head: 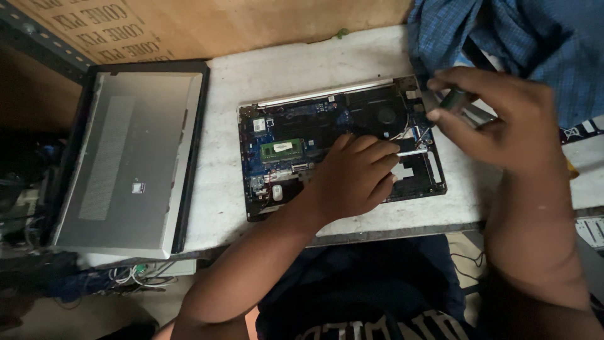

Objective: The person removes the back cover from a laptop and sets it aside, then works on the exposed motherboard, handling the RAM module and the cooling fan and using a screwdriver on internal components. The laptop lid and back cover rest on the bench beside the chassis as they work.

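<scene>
The opened laptop base (340, 148) lies flat on the bench (233, 82), its long axis running left to right, hinge edge on the far side. The left hand (355, 176) rests palm-down on its middle, fingers together pointing right. The right hand (497, 123) hovers just beyond the base's far right corner, pinching a small dark tool (454, 99) that points left toward that corner.

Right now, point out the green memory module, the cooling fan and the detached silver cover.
green memory module (282, 148), head view, middle of its green board.
cooling fan (385, 115), head view, on the round hub.
detached silver cover (129, 164), head view, flat grey middle panel.
</scene>
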